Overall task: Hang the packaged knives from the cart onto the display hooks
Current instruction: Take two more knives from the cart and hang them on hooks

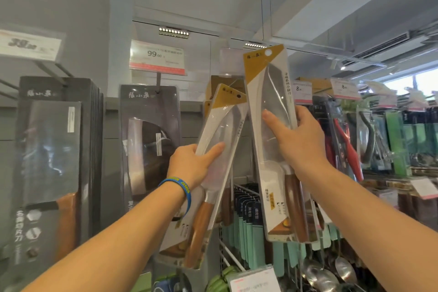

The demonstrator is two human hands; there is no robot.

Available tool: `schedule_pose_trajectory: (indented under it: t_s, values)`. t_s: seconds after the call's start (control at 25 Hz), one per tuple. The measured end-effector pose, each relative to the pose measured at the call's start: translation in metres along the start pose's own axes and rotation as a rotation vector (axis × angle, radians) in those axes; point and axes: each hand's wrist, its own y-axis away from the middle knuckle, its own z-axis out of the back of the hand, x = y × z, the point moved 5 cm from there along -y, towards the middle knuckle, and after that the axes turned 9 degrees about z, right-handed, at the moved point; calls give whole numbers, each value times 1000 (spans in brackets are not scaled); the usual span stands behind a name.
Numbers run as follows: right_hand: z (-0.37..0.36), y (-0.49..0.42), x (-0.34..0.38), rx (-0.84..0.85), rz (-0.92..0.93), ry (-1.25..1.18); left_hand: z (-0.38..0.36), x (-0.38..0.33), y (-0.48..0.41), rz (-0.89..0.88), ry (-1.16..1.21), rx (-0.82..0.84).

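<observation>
- The left grip [196, 163] pinches the left packaged knife [220, 125] at mid-blade: the thumb lies across the clear front and the fingers curl round the pack's left edge.
- This pack leans with its top to the right. Its yellow corner and hang hole are uppermost and its wooden handle points down-left.
- The right grip [298, 140] pinches the right packaged knife [272, 92] the same way, thumb on the clear front and fingers wrapped behind the right edge.
- The right pack stands nearly upright and higher than the other, its hang hole near the ceiling line and on no hook.
- The top corner of the left pack meets the left edge of the right pack; whether they touch cannot be told.
- A blue wristband [180, 187] sits on the left wrist.
- On the display wall to the left hang dark boxed cleavers [149, 137], one on a hook under a price tag [157, 57] reading 99.00.
- Just behind the left pack shows the yellow edge of another like pack.
- To the right hang red-handled tools [341, 130]; below are teal packs [248, 216] and metal ladles [331, 272].
</observation>
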Motion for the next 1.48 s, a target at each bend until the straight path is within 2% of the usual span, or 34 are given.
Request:
schedule_pose_trajectory:
  t_s: [0.48,0.64,0.92,1.28,1.48]
  values:
    - [4,10,-2,26,-16,-30,-4,-5,0,57,-57,75]
    - [8,3,-10,70,-4,-57,-5,4,11,95,65,2]
    - [11,-11,-21,158,3,-106,1,-1,20,127,33,-62]
    - [14,-6,-38,229,-14,-241,4,-6,33,176,7,-221]
    - [6,-6,-39,214,-30,-251,12,-9,32,178,-46,-182]
